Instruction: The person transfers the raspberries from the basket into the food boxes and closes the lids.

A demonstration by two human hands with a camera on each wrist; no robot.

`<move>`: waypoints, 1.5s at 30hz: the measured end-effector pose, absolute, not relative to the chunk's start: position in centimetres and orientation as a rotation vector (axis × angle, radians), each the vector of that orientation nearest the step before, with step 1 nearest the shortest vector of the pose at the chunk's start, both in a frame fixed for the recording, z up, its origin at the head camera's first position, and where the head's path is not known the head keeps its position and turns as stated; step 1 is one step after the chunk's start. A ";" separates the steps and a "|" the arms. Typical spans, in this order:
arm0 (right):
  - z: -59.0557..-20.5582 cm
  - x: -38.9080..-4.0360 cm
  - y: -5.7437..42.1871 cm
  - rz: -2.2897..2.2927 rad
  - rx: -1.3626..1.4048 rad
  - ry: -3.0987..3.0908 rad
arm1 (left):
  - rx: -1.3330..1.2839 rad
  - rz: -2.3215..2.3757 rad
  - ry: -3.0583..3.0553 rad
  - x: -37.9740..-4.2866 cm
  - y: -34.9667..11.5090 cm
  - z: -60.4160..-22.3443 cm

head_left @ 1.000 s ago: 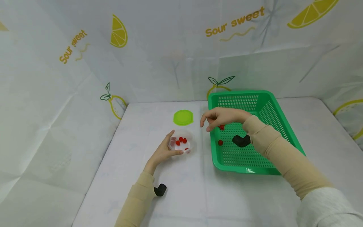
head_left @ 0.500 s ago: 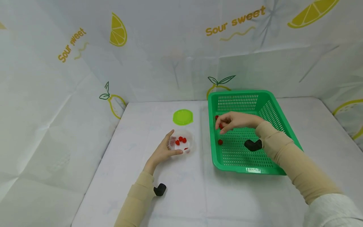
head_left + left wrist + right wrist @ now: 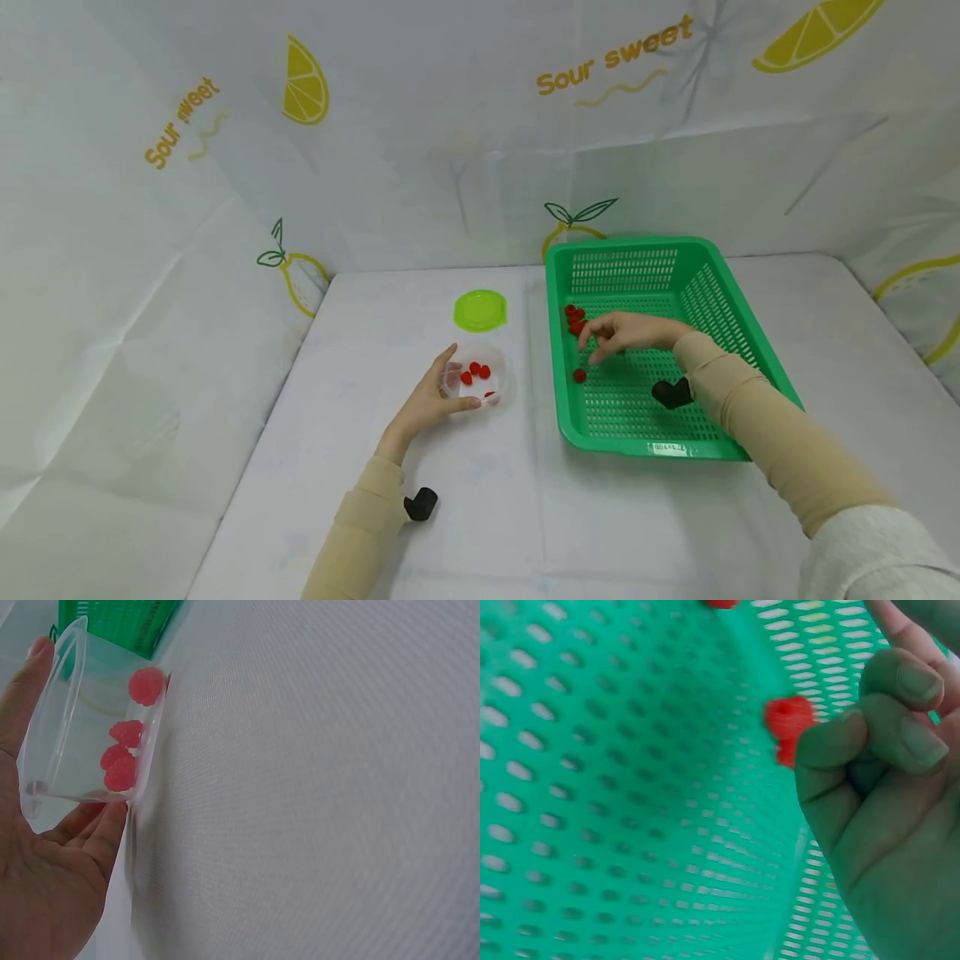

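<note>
My left hand (image 3: 429,406) grips a small clear plastic tub (image 3: 491,360) on the table, thumb on the near side and fingers round the far side. Several red raspberries (image 3: 145,685) lie on the tub's bottom. My right hand (image 3: 628,332) is inside the green basket (image 3: 567,417), above its floor. Its fingers are bent, with a gap between thumb and forefinger and nothing seen held. More raspberries (image 3: 575,319) are clustered by the basket's left wall, just beyond the fingertips. A single raspberry (image 3: 580,376) sits nearer, below the hand; in the right wrist view a raspberry (image 3: 789,716) shows behind the thumb.
A lime-green lid (image 3: 481,310) lies flat on the white-covered table (image 3: 465,517), beyond the tub. The basket's raised rim (image 3: 652,451) stands right of the tub. A lemon-printed white sheet (image 3: 420,150) hangs behind the table.
My right hand has moved right and toward me, from above the basket's left rim to inside the basket, uncovering the clustered raspberries. My left hand keeps its grip on the tub.
</note>
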State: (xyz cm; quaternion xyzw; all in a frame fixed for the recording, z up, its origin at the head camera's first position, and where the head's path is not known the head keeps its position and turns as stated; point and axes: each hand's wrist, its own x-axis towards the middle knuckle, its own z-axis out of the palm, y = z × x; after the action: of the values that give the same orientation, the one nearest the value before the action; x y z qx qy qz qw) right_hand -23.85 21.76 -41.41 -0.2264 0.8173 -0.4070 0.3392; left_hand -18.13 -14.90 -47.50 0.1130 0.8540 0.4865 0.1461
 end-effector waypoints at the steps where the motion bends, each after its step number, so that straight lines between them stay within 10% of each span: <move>1: -41.7 -23.9 21.7 -1.032 -0.590 2.144 | 0.326 1.402 2.459 -18.1 -14.9 -47.5; 45: -42.9 -23.9 20.7 -0.871 -0.633 2.170 | 0.322 1.409 2.460 -18.3 -15.0 -47.9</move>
State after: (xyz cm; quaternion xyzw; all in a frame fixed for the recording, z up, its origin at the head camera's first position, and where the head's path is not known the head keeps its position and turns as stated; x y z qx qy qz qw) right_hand -23.92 20.73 -42.88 -0.2446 0.8385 -0.3367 0.3517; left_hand -18.27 -15.02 -47.91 0.1117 0.8532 0.4888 0.1437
